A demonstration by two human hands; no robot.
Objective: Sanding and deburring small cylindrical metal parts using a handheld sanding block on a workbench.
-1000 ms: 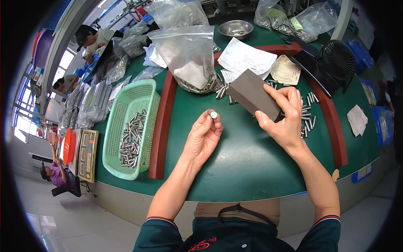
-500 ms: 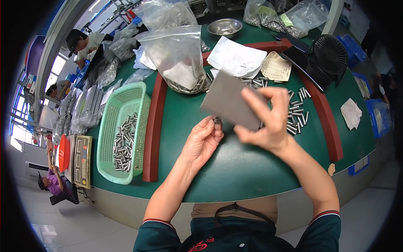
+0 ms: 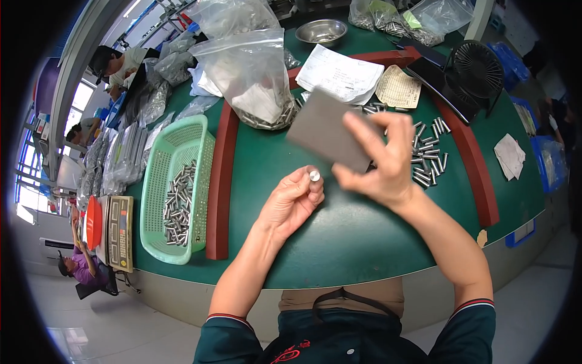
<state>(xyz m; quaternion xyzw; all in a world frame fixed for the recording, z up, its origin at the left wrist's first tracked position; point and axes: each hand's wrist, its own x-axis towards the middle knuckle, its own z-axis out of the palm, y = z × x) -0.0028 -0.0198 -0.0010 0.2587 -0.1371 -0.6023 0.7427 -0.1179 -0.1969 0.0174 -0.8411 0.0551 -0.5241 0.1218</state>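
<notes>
Close to the middle of the table, my left hand (image 3: 293, 199) is closed on a small metal pin (image 3: 314, 176), whose bright round end faces up between thumb and fingers. Up and to the right, my right hand (image 3: 386, 161) grips a flat grey square pad (image 3: 330, 128), blurred by motion, which looks like an abrasive sheet. The pad is tilted just above the pin, and I see a small gap between them. Beyond my right hand lies a loose spread of similar metal pins (image 3: 431, 159), partly hidden by hand and pad.
At left stands a green basket (image 3: 148, 200) holding many pins, beside a red wooden frame bar (image 3: 219, 200). A plastic bag (image 3: 257, 79), papers (image 3: 342, 74), a metal bowl (image 3: 321, 31) and a black fan (image 3: 476, 73) stand farther back. A white cloth (image 3: 509, 156) lies at right.
The pad in my right hand has shifted slightly left and up. The pin's end has turned from dark and sideways to bright and facing up; my left hand has barely moved.
</notes>
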